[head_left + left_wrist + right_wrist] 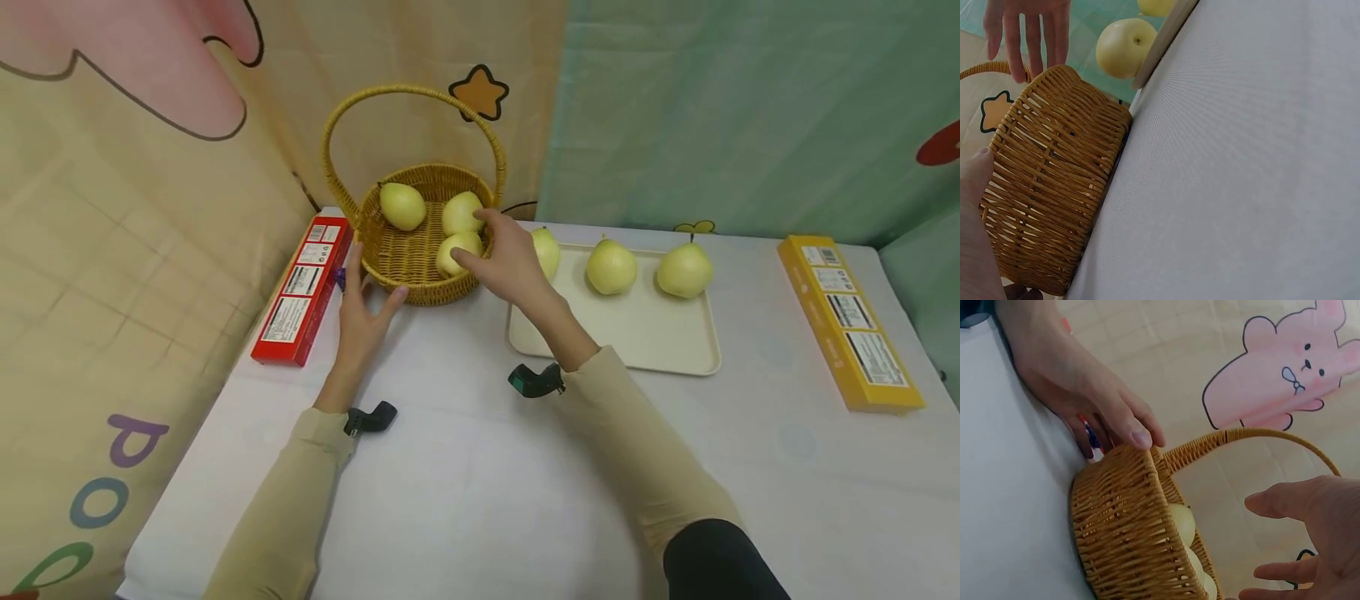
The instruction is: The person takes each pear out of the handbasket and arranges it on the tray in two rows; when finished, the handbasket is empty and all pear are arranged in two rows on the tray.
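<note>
A woven wicker basket (408, 258) with a tall arched handle stands at the back of the table. Inside it lie three pale yellow-green pears (402, 207). My left hand (362, 321) holds the basket's near left side, thumb at the front and fingers along the outer wall; in the left wrist view its thumb (977, 169) lies near the rim. Over the basket's right rim hovers my right hand (513, 258), thumb and fingers spread beside two of the pears. The right wrist view shows nothing between those fingers (1285, 570).
Right of the basket, a cream tray (645, 337) bears three more pears (611, 267), one partly behind my right hand. A red box (302, 292) lies left of the basket, a yellow box (851, 325) at the far right. Printed curtains hang behind the table.
</note>
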The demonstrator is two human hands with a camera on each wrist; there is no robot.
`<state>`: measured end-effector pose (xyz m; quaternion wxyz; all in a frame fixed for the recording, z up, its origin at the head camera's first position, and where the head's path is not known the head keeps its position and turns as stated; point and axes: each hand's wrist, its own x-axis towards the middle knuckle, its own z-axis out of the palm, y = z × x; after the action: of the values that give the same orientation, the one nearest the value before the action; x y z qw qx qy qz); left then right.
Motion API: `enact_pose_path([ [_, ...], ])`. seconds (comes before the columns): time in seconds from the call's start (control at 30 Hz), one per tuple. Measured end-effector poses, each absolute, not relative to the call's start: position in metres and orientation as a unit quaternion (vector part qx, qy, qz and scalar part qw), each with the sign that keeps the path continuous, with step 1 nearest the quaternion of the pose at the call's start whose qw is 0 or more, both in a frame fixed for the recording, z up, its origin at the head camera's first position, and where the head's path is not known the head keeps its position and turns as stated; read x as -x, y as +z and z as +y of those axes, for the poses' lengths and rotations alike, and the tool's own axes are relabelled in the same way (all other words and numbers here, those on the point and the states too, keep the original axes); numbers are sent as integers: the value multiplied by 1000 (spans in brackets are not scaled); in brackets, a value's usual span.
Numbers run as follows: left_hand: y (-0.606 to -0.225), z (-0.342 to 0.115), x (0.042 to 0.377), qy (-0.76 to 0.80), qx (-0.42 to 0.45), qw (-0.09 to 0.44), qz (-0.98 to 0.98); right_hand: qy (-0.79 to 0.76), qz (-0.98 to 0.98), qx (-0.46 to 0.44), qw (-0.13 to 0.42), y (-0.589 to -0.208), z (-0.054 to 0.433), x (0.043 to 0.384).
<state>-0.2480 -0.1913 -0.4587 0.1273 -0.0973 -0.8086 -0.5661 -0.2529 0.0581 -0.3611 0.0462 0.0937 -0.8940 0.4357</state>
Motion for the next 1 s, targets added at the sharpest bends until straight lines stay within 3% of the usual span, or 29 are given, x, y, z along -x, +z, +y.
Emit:
enact_pose_path([
  [0.4, -483, -205, 254, -544, 89, 126, -825, 362, -929, -69, -35, -351, 15, 269],
  [0.77, -461, -195, 244, -559, 96, 124, -814, 254, -965, -68, -16, -356, 6, 273],
  [1.0, -479, -199, 257, -548, 105, 129, -820, 253, -965, -76, -1, -356, 12, 275],
])
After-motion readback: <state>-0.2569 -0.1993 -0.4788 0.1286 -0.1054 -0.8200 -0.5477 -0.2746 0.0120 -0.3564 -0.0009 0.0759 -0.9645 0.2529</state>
